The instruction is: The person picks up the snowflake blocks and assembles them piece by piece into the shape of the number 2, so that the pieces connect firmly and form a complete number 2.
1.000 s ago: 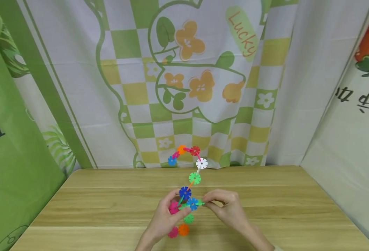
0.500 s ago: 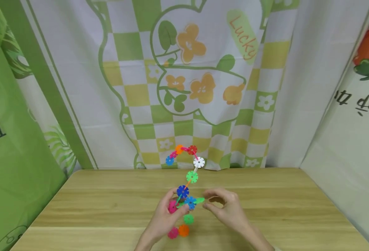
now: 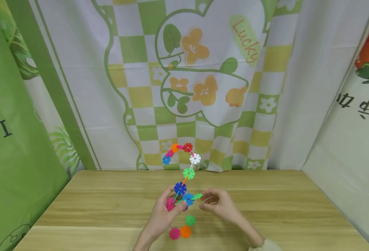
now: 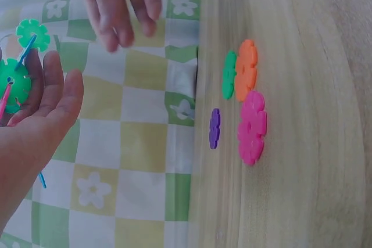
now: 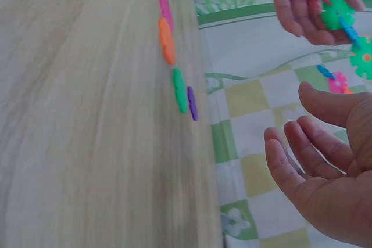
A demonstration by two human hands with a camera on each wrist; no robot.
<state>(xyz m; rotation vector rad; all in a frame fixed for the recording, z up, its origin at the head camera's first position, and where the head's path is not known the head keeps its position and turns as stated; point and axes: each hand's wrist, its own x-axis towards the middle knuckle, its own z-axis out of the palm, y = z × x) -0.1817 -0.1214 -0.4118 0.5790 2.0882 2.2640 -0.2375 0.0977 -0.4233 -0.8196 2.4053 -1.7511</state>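
I see the wooden table (image 3: 266,209) in front of the checked curtain (image 3: 203,87), and above it the chain of plastic snowflake discs (image 3: 184,174) curving up from my left hand (image 3: 165,212), whose fingers curl round its lower end, over the middle of the table. A second ago my right hand (image 3: 219,205) was pinching the green piece (image 3: 197,196) at the chain's side; now it has let go and hangs just beside it, fingers relaxed and holding nothing, so that piece looks seated and the hand is free. On the table below lie loose discs: pink (image 3: 174,233), orange (image 3: 185,231) and green (image 3: 190,220). The left wrist view adds a small purple disc (image 4: 214,128) beside them, which the head view hides; the right wrist view shows the empty palm plainly.
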